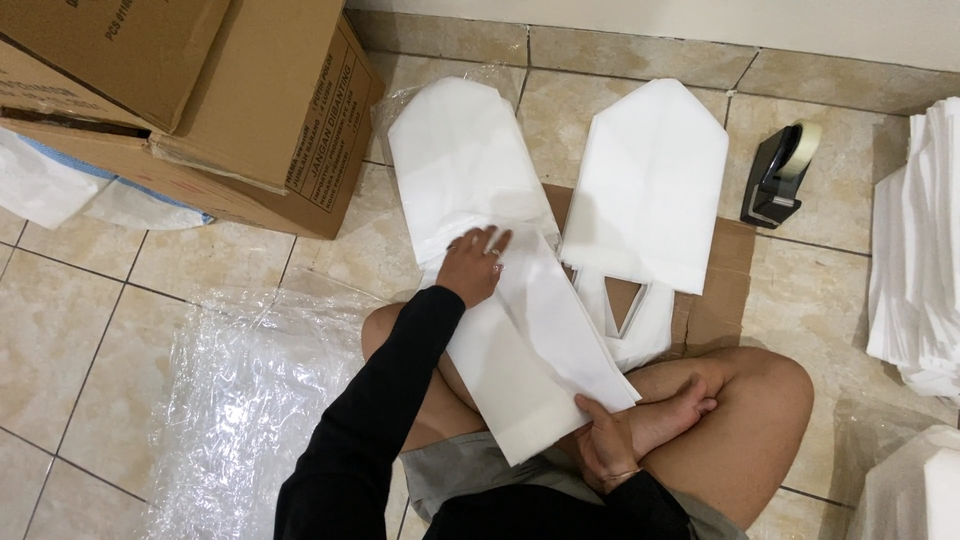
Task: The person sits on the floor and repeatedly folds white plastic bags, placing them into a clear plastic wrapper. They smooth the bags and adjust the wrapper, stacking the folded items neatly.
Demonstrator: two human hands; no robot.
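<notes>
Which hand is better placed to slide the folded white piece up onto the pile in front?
Probably the left hand. It lies flat on the far end of the folded white piece, right beside the left white pile. The right hand grips the near corner, by the lap, farther from the pile.

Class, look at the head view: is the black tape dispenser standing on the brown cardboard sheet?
No: the tape dispenser stands on the bare floor tiles, just off the right edge of the cardboard sheet.

A long white folded sheet point(530, 340) lies flat and slanted across the lap, just below the white pointed stack point(462, 160).
</notes>
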